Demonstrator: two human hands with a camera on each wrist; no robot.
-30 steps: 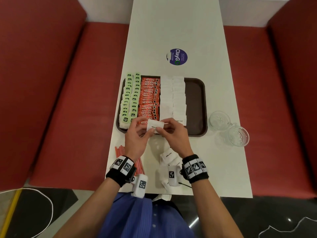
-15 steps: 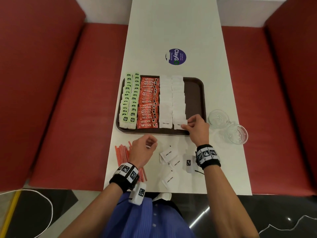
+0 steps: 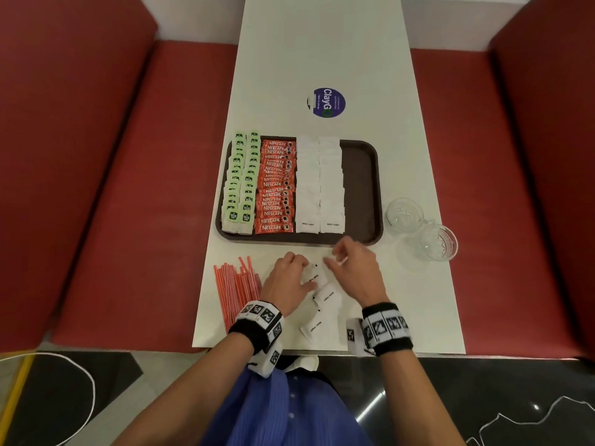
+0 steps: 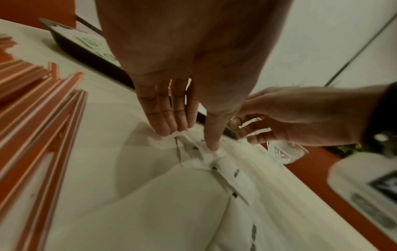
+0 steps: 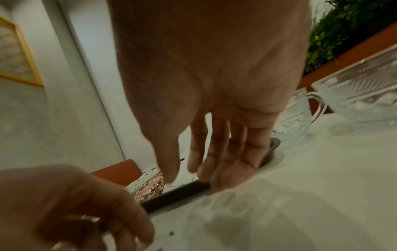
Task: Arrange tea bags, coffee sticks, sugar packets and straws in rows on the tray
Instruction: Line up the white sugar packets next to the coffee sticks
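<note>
On the brown tray (image 3: 360,188) lie two rows of green tea bags (image 3: 240,185), a row of red coffee sticks (image 3: 277,188) and two rows of white sugar packets (image 3: 320,185). My left hand (image 3: 299,272) (image 4: 191,140) is on the table in front of the tray. Its straight fingertips and thumb rest on a loose sugar packet (image 3: 317,275) (image 4: 199,158). Just to the right, my right hand (image 3: 338,259) (image 5: 184,171) hovers with relaxed fingers and holds nothing. Orange straws (image 3: 235,284) (image 4: 36,105) lie in a pile left of my left hand.
Two more loose sugar packets (image 3: 326,294) (image 3: 314,326) lie near the table's front edge. Two glass cups (image 3: 402,214) (image 3: 439,241) stand right of the tray. The tray's right strip is bare. Red benches flank the narrow table.
The right hand laid a sugar packet at the front of the right sugar row, then drew back to the table. The left hand moved right onto a loose packet.
</note>
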